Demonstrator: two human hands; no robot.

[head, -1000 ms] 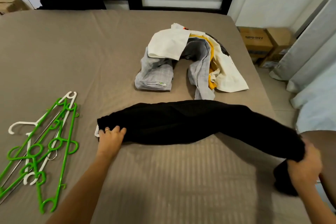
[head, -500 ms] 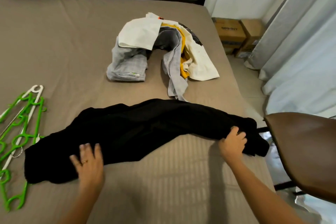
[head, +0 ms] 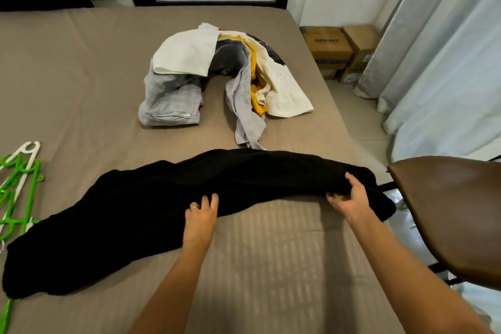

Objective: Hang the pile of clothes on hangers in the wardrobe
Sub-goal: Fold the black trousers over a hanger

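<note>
Head view is showing my two hands well apart on the black garment (head: 135,214), which is lying stretched crosswise over the near part of the bed (head: 271,252). My left hand (head: 200,218) is resting with fairly straight fingers on its near edge, around the middle. My right hand (head: 349,199) is curling fingers and thumb round a fold near its right end, by the bed's edge.

I am judging the cloth as soft, limp and fairly thick, likely heavier than a shirt. It is sagging into folds and will droop wherever I am not holding it. So I am thinking the ends, or a waistband if these are trousers, are the places to grip; which end is which I cannot tell.

Off to my left the green and white hangers (head: 19,187) are lying just beside the garment's left end, perhaps partly under it. Further up the bed the pile of clothes (head: 217,81) is waiting, its grey tail reaching down to the black piece.
</note>
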